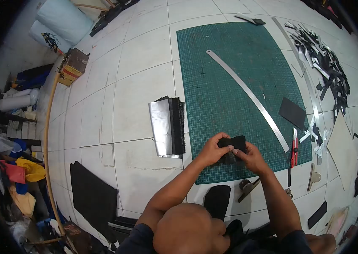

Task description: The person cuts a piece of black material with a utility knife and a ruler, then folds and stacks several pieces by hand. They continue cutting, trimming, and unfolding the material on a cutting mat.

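Both hands are together over the lower part of a green cutting mat (246,93), holding a small piece of black fabric (236,141). My left hand (213,150) pinches its left side, thumb on top. From the other side, my right hand (251,158) grips the fabric with thumb and fingers closed. The thumbs nearly meet at the middle of the piece. A steel ruler (249,101) lies slantwise on the mat beyond the hands. To the right are a red utility knife (294,153) and a flat black piece (292,112).
Folded silver and black sheets (160,129) lie left of the mat. A pile of cut strips (325,63) spreads at the far right. Metal clips (313,178) sit near the mat's lower right. A black sheet (94,194) and a long curved pole (48,139) are at left.
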Motion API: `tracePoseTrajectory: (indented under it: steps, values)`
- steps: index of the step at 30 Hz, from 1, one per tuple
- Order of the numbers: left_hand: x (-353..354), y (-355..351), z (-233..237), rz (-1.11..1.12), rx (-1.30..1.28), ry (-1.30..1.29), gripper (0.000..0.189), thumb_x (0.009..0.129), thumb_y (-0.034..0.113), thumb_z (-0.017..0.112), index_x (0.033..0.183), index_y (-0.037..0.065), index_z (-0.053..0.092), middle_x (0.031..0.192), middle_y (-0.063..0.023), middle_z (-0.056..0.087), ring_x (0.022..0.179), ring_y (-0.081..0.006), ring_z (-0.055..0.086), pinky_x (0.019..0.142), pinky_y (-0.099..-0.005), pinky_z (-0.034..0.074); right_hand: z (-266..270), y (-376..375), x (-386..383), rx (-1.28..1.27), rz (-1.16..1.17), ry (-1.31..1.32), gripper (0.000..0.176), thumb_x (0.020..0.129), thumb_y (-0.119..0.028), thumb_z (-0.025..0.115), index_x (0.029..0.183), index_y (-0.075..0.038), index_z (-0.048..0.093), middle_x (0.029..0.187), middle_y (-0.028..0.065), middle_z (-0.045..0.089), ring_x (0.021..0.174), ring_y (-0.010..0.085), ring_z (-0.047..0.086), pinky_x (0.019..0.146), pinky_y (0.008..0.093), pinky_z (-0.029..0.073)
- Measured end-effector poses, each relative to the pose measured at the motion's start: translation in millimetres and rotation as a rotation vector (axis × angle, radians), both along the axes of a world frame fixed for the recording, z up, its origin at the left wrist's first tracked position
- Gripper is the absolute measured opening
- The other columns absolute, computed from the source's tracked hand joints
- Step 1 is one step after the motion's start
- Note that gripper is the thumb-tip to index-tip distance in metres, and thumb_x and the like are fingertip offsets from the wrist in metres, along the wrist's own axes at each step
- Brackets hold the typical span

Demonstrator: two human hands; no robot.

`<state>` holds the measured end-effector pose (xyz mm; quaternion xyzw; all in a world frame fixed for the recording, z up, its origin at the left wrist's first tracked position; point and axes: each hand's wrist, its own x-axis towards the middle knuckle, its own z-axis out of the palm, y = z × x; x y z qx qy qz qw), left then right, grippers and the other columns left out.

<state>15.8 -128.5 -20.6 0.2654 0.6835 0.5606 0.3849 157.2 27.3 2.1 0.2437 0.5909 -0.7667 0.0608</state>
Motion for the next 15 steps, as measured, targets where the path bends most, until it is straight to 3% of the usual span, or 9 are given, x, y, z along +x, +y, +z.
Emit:
tracePoseTrajectory:
  steps: [4,5,6,7,9,11,12,13,15]
  values:
    - [-24,-15,-10,0.242,-0.016,0.176,0.031,0.089,0.013,0.074,0.116,0.004,0.062,0.105,-0.0079,0.065,0.091,-0.0174,0.062,0.082,-0.0319,0.052,8,66,1,0.261,0.093,-0.073,0.027,0.092,-0.017,0.072,0.113,-0.001,0.066,0.093,0.0044,0.07,0.082,0.0127,0.065,0.074,0.0314,0.055]
    - [-44,-30,-22,0.355,-0.049,0.292,0.032,0.089,0.014,0.073,0.117,0.004,0.063,0.105,-0.0086,0.065,0.092,-0.0175,0.062,0.083,-0.032,0.052,26,98,2,0.418,0.073,-0.114,0.025,0.094,-0.021,0.07,0.109,-0.002,0.066,0.091,0.0038,0.069,0.081,0.013,0.065,0.071,0.0313,0.054]
    - [-67,-50,-28,0.462,-0.085,0.41,0.033,0.089,0.014,0.073,0.119,0.004,0.063,0.106,-0.0094,0.065,0.093,-0.0175,0.062,0.083,-0.0321,0.052,-8,163,16,0.785,-0.031,0.075,0.026,0.096,-0.024,0.064,0.11,-0.002,0.065,0.087,0.0033,0.068,0.079,0.0139,0.065,0.07,0.0309,0.053]
    - [-80,-69,-21,0.586,-0.172,0.282,0.037,0.089,0.017,0.072,0.121,0.002,0.063,0.11,-0.0133,0.065,0.097,-0.0224,0.063,0.086,-0.0354,0.052,-3,201,20,0.645,-0.47,0.069,0.03,0.095,-0.026,0.062,0.114,-0.002,0.062,0.09,0.0055,0.067,0.081,0.0167,0.066,0.071,0.0307,0.053]
    - [-99,-111,-17,0.588,-0.388,0.703,0.04,0.088,0.02,0.072,0.122,0.001,0.064,0.113,-0.017,0.065,0.103,-0.0289,0.063,0.091,-0.0396,0.051,-10,286,45,0.309,-0.845,0.275,0.041,0.093,-0.029,0.072,0.122,-0.003,0.06,0.107,0.0097,0.067,0.094,0.0196,0.064,0.075,0.0367,0.053]
    - [-111,-152,-22,0.452,-0.443,0.73,0.041,0.086,0.018,0.072,0.123,0.0,0.064,0.117,-0.0169,0.066,0.106,-0.0297,0.063,0.094,-0.0396,0.051,39,256,37,0.512,-1.15,-0.019,0.063,0.091,-0.037,0.076,0.138,-0.003,0.05,0.116,0.0106,0.065,0.099,0.0177,0.062,0.078,0.0352,0.053]
    - [-109,-163,-14,0.4,-0.517,0.717,0.045,0.085,0.021,0.073,0.123,-0.001,0.065,0.119,-0.0191,0.065,0.108,-0.0308,0.063,0.097,-0.0393,0.05,24,263,54,0.57,-0.96,-0.021,0.073,0.089,-0.035,0.078,0.145,-0.002,0.044,0.114,0.0113,0.065,0.099,0.0169,0.062,0.081,0.0324,0.052]
    - [-103,-168,-12,0.4,-0.551,0.708,0.045,0.085,0.022,0.073,0.122,-0.002,0.065,0.118,-0.0203,0.065,0.109,-0.0327,0.062,0.096,-0.0408,0.05,17,252,60,0.624,-0.833,-0.126,0.067,0.089,-0.033,0.078,0.14,0.0,0.049,0.11,0.0116,0.065,0.097,0.0173,0.061,0.083,0.0317,0.051]
    - [-94,-174,-10,0.398,-0.618,0.693,0.046,0.085,0.024,0.074,0.12,-0.004,0.065,0.117,-0.0228,0.065,0.111,-0.0367,0.062,0.096,-0.0438,0.05,-16,217,69,0.789,-0.623,-0.06,0.055,0.092,-0.03,0.075,0.133,0.001,0.056,0.108,0.0105,0.065,0.093,0.0169,0.061,0.083,0.0311,0.05]
